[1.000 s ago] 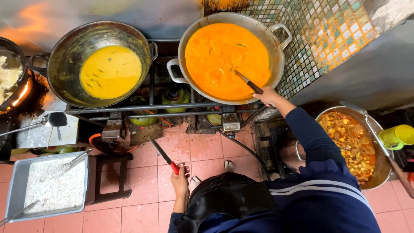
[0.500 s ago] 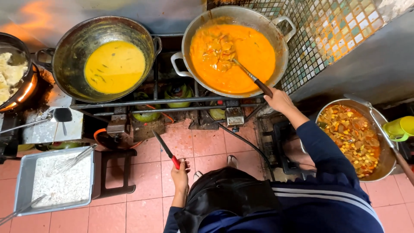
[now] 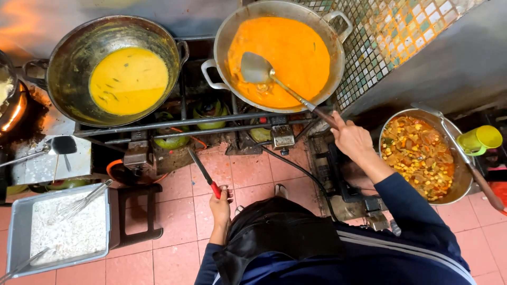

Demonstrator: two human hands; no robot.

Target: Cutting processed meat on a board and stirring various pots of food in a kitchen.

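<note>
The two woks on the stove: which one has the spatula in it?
The right wok with the orange sauce holds the spatula, gripped by the right hand. The left wok, with yellow sauce, has no utensil inside.

Open tiled floor (image 3: 174, 253) below the stove, stool (image 3: 134, 216) and grey tray (image 3: 16, 232) crowding left, gas hose (image 3: 296, 169) crossing middle, curry pot (image 3: 422, 153) blocking right

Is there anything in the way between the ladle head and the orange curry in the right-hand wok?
Nothing visible. The right hand holds the ladle by its long handle, and its head sits raised just over the orange curry inside the right wok, with open sauce beneath. The left hand holds a red-handled tool lower down, clear of it.
</note>
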